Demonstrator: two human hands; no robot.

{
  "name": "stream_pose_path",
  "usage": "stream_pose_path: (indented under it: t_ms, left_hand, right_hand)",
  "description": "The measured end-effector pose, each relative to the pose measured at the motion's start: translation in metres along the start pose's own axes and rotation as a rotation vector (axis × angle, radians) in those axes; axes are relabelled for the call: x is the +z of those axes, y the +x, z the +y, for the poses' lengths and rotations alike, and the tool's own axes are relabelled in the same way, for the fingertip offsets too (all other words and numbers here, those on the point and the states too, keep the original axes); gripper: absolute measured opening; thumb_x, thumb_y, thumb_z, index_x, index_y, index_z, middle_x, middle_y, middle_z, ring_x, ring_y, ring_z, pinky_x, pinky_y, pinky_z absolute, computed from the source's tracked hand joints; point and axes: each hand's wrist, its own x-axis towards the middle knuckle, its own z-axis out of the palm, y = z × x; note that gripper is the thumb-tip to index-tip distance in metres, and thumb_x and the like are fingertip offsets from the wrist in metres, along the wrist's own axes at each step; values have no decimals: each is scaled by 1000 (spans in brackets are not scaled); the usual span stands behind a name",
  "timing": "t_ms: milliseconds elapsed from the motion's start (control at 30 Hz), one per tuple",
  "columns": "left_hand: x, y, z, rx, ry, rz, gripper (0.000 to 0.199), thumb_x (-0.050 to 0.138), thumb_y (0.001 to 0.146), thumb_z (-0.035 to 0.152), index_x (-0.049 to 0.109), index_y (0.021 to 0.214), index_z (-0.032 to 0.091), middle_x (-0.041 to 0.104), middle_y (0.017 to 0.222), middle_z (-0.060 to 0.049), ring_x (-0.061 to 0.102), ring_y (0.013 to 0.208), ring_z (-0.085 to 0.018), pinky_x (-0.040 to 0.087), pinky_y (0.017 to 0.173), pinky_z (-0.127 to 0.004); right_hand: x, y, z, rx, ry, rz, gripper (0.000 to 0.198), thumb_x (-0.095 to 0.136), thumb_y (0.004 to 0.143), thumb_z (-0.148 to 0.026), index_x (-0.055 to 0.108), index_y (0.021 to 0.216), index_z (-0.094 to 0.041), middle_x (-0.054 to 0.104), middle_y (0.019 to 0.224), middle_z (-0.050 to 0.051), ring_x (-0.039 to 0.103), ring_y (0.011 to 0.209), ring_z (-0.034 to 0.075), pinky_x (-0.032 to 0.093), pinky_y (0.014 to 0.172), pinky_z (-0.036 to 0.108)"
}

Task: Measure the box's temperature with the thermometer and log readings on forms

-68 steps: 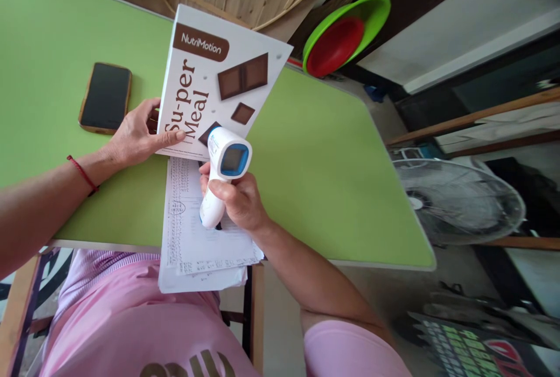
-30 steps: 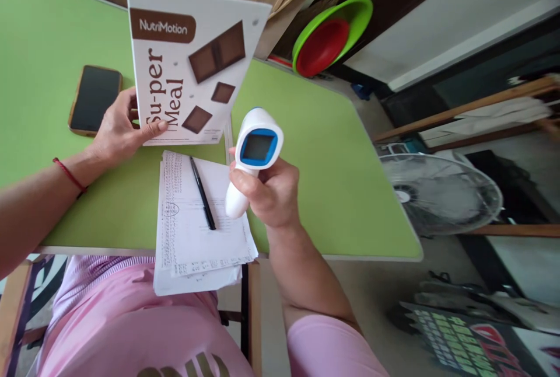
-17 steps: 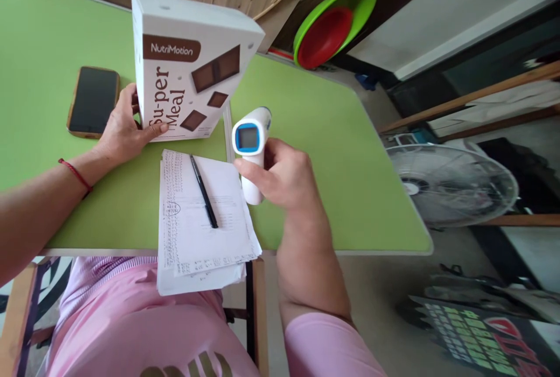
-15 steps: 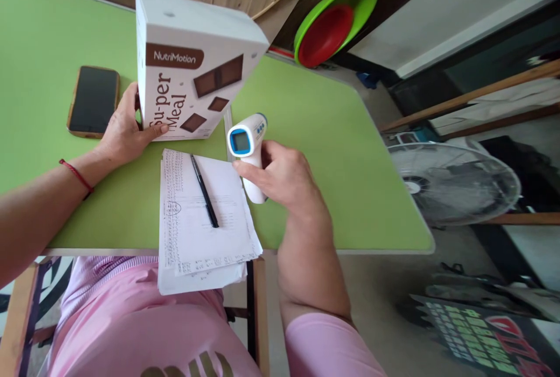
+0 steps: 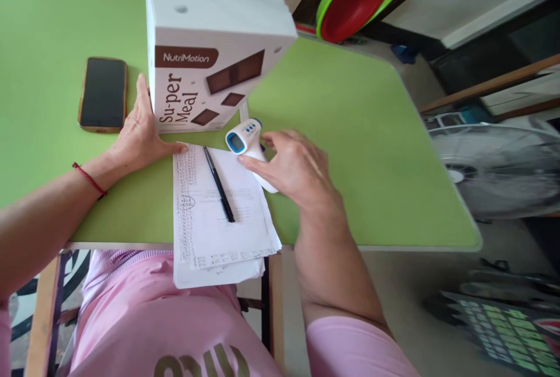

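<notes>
A white NutriMotion box (image 5: 184, 97) stands upright on the green table. My left hand (image 5: 140, 129) is against its lower left side, fingers stretched out and thumb spread along the front towards the papers. My right hand (image 5: 293, 164) has its thumb and fingers around a white and blue infrared thermometer (image 5: 258, 158), low at the right edge of the papers; whether it rests on the table I cannot tell. A black pen (image 5: 220, 184) lies on the stack of written papers (image 5: 205, 225), which overhangs the near table edge.
A phone (image 5: 104, 94) in a brown case lies left of the box. The green table (image 5: 350, 161) extends to the right. Beyond it are a green basin (image 5: 324, 9) with a red basin (image 5: 359, 0) and a fan (image 5: 490, 173). My lap is under the near edge.
The box now stands on the table, and my left thumb has come off its front. My right hand has lowered and tilted the thermometer. The view has shifted a little.
</notes>
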Motion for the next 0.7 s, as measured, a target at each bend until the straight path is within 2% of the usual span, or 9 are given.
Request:
stream_pose_path:
  t_ms: [67, 100, 200, 300, 433, 567, 633, 700]
  left_hand:
    - [1, 0, 4, -38, 1, -14, 144, 87, 52, 75, 5, 161, 28, 19, 171, -11, 10, 159, -44, 16, 133, -60]
    - [1, 1, 6, -47, -14, -15, 149, 88, 49, 74, 3, 161, 26, 17, 171, -13, 9, 159, -46, 15, 132, -62]
    - [2, 3, 12, -39, -51, -11, 158, 93, 43, 69, 1, 162, 21, 14, 171, -19, 11, 157, -50, 12, 130, -66]
    - [2, 4, 13, -37, -65, -21, 161, 98, 40, 61, 1, 162, 18, 9, 171, -22, 10, 157, -50, 12, 131, -65]
    - [2, 2, 11, -7, -107, -19, 158, 100, 41, 57, 3, 162, 25, 18, 169, -17, 4, 159, -48, 13, 132, -61]
    - [2, 1, 8, 24, -125, -29, 157, 99, 45, 55, -1, 163, 29, 21, 169, -15, 2, 159, -46, 11, 133, -62]
    - [2, 1, 6, 34, -120, -24, 157, 99, 45, 54, -2, 163, 29, 20, 169, -14, 2, 159, -46, 11, 133, -63]
    - [3, 1, 4, 42, -116, -9, 156, 100, 45, 54, 0, 163, 30, 19, 170, -14, 3, 159, -47, 11, 132, -63]
  right_hand:
    - [5, -8, -5, -93, 113, 141, 27, 73, 80, -43, 67, 92, -20, 74, 95, 11, 68, 84, 25, 54, 72, 40]
    - [8, -12, -9, -151, 196, 154, 25, 71, 82, -42, 65, 92, -20, 73, 90, 9, 68, 79, 22, 54, 69, 37]
    - [18, -25, -26, -346, 360, 14, 20, 68, 87, -39, 61, 91, -21, 69, 75, 3, 63, 62, 16, 53, 58, 31]
    - [24, -31, -37, -466, 304, -44, 11, 64, 88, -27, 64, 97, -20, 70, 76, 4, 63, 62, 17, 52, 57, 31]
    - [22, -26, -32, -484, 408, 45, 29, 47, 93, -19, 68, 112, -23, 72, 84, 3, 64, 67, 17, 56, 67, 34]
    - [22, -15, -20, -495, 612, 150, 29, 46, 96, -29, 65, 118, -25, 69, 99, 7, 69, 89, 21, 60, 83, 39]
    - [25, -11, -18, -502, 647, 169, 27, 52, 95, -37, 61, 117, -25, 68, 100, 6, 69, 88, 21, 60, 83, 39]
    - [27, -12, -19, -504, 626, 154, 20, 53, 97, -40, 60, 109, -25, 68, 90, 3, 67, 74, 18, 59, 72, 34]
